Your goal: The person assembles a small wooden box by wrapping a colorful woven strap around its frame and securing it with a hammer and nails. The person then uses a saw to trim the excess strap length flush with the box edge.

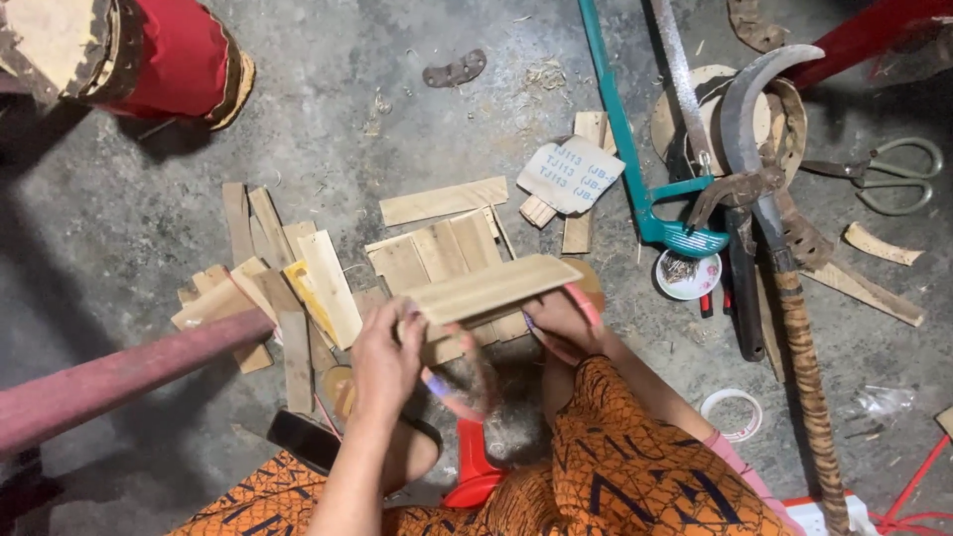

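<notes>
My left hand (pixel 385 359) grips the near-left end of a flat pale wooden slat (pixel 493 288) held slightly tilted above the floor. My right hand (pixel 562 323) sits under the slat's right half, fingers curled on its lower edge, with a thin pink band by the wrist. Beneath the slat lie more short wooden boards (pixel 437 253) side by side on the grey concrete floor (pixel 347 139). A pile of similar slats (pixel 288 288) lies to the left of my left hand.
A teal-framed saw (pixel 635 169), a curved sickle (pixel 764 139) with wrapped handle, scissors (pixel 893 174), a small dish of nails (pixel 687 273), a sheet of sandpaper (pixel 571 177) and a tape roll (pixel 733 414) lie to the right. A red drum-like object (pixel 149 55) stands top left; a reddish pole (pixel 119 372) crosses left.
</notes>
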